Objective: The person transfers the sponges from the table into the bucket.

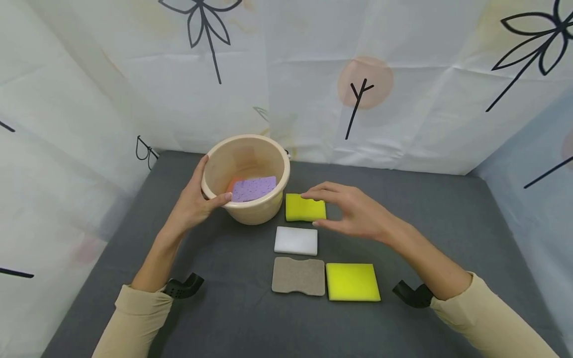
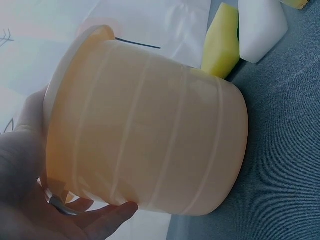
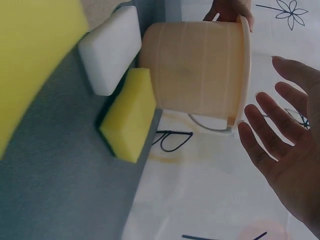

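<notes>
My left hand [image 1: 189, 205] holds a cream plastic bucket [image 1: 252, 214] by its rim, thumb over the near edge and fingers along the outside. Inside the bucket lie a purple sponge [image 1: 253, 189] and an orange item [image 1: 234, 183], mostly hidden behind it. My right hand [image 1: 353, 211] hovers to the right of the bucket with fingers spread and nothing in it. Beneath its fingertips is a yellow sponge with a dark underside [image 3: 131, 120], close to the bucket. A white sponge [image 1: 296, 241] lies nearer to me.
A grey-brown notched pad [image 1: 298, 276] and a flat yellow sponge [image 1: 353, 282] lie side by side at the front. All rest on a dark grey cloth-covered table [image 1: 233, 308]. A white patterned curtain [image 1: 304, 59] hangs behind and at both sides.
</notes>
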A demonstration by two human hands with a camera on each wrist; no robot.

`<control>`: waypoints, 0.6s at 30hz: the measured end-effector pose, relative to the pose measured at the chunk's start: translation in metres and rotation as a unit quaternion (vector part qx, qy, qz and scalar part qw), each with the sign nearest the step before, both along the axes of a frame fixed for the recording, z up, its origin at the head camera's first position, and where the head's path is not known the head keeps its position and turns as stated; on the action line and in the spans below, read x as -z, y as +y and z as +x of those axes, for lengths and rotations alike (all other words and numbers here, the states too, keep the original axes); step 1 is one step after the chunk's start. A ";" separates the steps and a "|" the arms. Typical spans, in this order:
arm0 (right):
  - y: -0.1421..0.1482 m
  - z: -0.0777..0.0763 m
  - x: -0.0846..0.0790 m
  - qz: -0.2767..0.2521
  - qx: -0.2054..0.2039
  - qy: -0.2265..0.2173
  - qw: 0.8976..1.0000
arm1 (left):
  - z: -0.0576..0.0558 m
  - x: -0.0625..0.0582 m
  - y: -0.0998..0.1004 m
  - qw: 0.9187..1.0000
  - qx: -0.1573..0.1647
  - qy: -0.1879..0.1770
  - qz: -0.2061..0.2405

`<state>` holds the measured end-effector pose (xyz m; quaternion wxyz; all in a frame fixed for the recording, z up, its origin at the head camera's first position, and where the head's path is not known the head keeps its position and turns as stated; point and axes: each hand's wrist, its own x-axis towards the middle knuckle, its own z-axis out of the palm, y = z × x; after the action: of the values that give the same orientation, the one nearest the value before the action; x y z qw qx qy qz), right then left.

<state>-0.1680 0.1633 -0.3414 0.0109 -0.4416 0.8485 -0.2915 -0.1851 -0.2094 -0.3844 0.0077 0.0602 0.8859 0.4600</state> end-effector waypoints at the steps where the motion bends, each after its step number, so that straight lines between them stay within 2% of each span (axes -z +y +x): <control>1: 0.003 0.002 0.002 0.001 0.003 0.000 1.000 | 0.000 0.000 0.000 1.000 -0.001 0.001 0.000; 8: 0.021 0.018 0.014 0.002 0.024 0.009 1.000 | 0.001 0.000 0.000 1.000 -0.001 0.005 0.001; 18: 0.045 0.037 0.029 0.018 0.054 -0.011 0.998 | 0.001 0.001 0.000 1.000 0.003 0.003 0.008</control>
<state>-0.1309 0.2083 -0.3700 0.0120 -0.3915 0.8760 -0.2814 -0.1845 -0.2097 -0.3849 0.0057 0.0643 0.8821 0.4667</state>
